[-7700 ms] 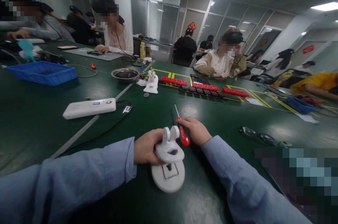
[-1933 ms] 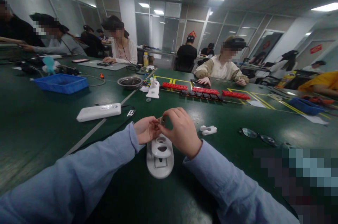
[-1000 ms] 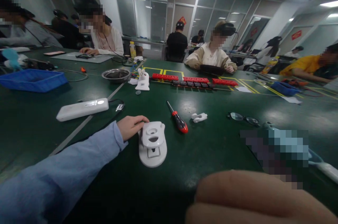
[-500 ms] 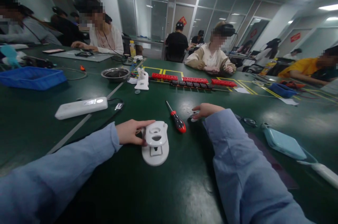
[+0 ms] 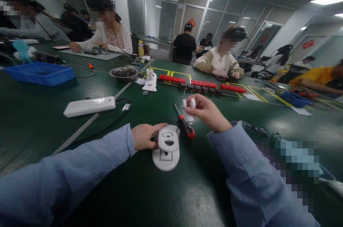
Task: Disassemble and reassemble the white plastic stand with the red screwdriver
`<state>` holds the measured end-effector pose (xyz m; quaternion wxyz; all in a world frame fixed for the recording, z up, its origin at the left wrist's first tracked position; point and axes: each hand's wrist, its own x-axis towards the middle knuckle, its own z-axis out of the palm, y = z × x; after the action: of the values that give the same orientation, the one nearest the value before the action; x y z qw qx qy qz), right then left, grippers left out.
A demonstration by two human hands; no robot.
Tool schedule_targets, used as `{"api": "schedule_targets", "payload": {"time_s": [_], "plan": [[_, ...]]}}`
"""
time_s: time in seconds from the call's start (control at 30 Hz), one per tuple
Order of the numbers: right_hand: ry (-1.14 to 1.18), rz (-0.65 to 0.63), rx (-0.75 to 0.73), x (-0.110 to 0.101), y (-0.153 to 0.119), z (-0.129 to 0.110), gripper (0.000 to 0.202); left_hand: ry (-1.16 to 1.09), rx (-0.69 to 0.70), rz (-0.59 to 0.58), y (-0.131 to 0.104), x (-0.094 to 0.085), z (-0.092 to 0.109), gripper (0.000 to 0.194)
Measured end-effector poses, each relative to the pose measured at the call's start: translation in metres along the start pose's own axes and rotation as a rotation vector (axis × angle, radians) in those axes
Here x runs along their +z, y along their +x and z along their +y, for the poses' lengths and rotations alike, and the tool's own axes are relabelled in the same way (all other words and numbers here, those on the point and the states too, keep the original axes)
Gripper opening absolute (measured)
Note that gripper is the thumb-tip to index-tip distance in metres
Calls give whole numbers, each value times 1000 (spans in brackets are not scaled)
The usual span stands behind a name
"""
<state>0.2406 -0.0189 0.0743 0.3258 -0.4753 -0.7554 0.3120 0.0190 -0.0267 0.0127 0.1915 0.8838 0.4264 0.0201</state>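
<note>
On the green table stands a white plastic device (image 5: 168,145) with a rounded base, a ring and an oval opening on top. My left hand (image 5: 146,136) grips its left side, thumb and fingers around the edge. Above the table, my right hand (image 5: 206,110) pinches a small white part (image 5: 192,103) that has two rounded ends. A screwdriver (image 5: 187,126) with a red and black handle lies between the device and my right hand, its tip pointing away. Small pieces near its shaft are too small to make out.
A white power strip (image 5: 89,106) and blue tray (image 5: 40,74) lie left. Behind are a metal bowl (image 5: 123,73), a white figure-shaped part (image 5: 150,80) and red strips (image 5: 204,84). Glasses (image 5: 253,127) lie right. People sit across the table.
My right hand has lifted from the table with the white part and moved a little toward the screwdriver. My left hand stays on the device. The view has shifted slightly.
</note>
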Motion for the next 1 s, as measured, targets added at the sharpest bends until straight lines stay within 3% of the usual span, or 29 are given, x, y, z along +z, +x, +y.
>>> {"api": "schedule_targets", "payload": {"time_s": [0.1, 0.23, 0.4, 0.57, 0.63, 0.77, 0.87, 0.93, 1.0], "plan": [[294, 2, -121, 33, -5, -12, 28, 37, 8, -7, 1, 0, 1, 69], [109, -43, -197, 52, -11, -9, 42, 39, 12, -18, 2, 1, 1, 59], [-178, -99, -267, 48, -15, -10, 33, 79, -9, -32, 1, 1, 0, 51], [-367, -220, -259, 39, -22, -18, 41, 70, 5, -13, 0, 0, 0, 63], [-362, -241, -282, 33, -22, -21, 50, 62, 11, 4, 0, 2, 0, 65], [-196, -152, -424, 33, -18, -27, 57, 36, 3, 28, 3, 7, -3, 68], [-243, -224, -433, 41, -16, -29, 54, -17, 87, 41, 4, 6, -14, 69], [-197, -160, -442, 41, -17, -33, 53, -114, 182, 61, 3, 1, -25, 79], [-117, 20, -471, 36, -20, -41, 47, -323, 226, 168, -1, -9, -30, 93]]}}
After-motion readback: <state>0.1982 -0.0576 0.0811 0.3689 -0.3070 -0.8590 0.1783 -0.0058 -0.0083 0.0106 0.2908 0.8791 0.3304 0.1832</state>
